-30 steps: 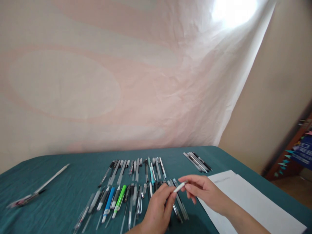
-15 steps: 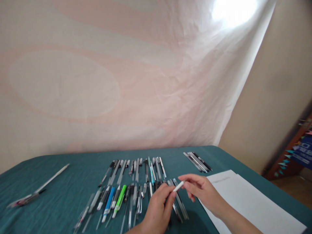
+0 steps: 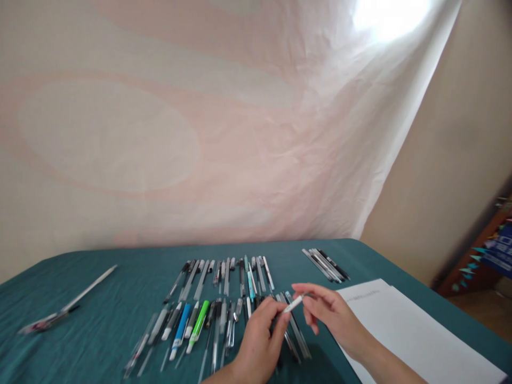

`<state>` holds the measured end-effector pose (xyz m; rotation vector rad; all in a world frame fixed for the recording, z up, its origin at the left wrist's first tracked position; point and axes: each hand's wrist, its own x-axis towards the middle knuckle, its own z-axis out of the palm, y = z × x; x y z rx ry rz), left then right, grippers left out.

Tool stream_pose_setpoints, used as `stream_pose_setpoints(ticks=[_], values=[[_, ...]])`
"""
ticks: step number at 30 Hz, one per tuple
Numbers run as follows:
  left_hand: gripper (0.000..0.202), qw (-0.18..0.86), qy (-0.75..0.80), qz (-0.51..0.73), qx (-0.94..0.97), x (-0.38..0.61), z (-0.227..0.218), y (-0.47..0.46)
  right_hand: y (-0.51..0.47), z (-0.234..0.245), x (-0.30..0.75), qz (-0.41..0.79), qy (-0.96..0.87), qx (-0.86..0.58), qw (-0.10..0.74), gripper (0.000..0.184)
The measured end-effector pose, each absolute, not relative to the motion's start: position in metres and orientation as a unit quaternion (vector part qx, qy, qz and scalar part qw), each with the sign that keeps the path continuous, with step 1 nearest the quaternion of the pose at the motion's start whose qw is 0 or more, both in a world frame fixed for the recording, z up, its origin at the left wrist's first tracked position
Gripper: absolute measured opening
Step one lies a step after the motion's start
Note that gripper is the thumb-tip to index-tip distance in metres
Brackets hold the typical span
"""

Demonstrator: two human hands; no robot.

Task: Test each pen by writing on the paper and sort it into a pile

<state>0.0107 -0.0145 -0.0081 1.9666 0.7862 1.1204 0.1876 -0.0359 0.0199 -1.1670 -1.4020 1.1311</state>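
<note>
Between thumb and forefinger, my left hand (image 3: 260,338) pinches a short white pen part (image 3: 293,304), tilted up to the right. My right hand (image 3: 330,314) has its thumb and forefinger closed at the upper end of that part, its other fingers curled below. Any small piece between the right fingertips is too small to make out. Beneath and left of the hands lie rows of pens, caps and clear barrels, among them a green pen (image 3: 198,326) and a blue pen (image 3: 180,332). My left hand hides some of the front row.
White paper sheets (image 3: 416,330) lie at the right, partly under my right forearm. A small bundle of pens or refills (image 3: 326,265) rests at the back right. At the left, a long white stick-like thing (image 3: 90,288) lies on the green cloth (image 3: 100,352). Behind hangs a pale curtain (image 3: 240,160).
The view has shifted slightly. Both hands stay around the white pen part, with only a slight movement of the right fingers at its upper end.
</note>
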Motion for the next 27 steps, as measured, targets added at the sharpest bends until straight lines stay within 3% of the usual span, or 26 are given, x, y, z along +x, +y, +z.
stream_pose_setpoints(ticks=[9, 27], values=[[0.020, 0.346, 0.316, 0.429, 0.772, 0.0101, -0.0109, -0.0126, -0.0350, 0.0183, 0.1869, 0.440, -0.566, -0.488, 0.498, 0.026], [0.018, 0.352, 0.338, 0.443, 0.752, 0.0106, -0.0116, -0.0119, -0.0371, 0.0111, 0.1836, 0.494, -0.526, -0.478, 0.500, 0.036]])
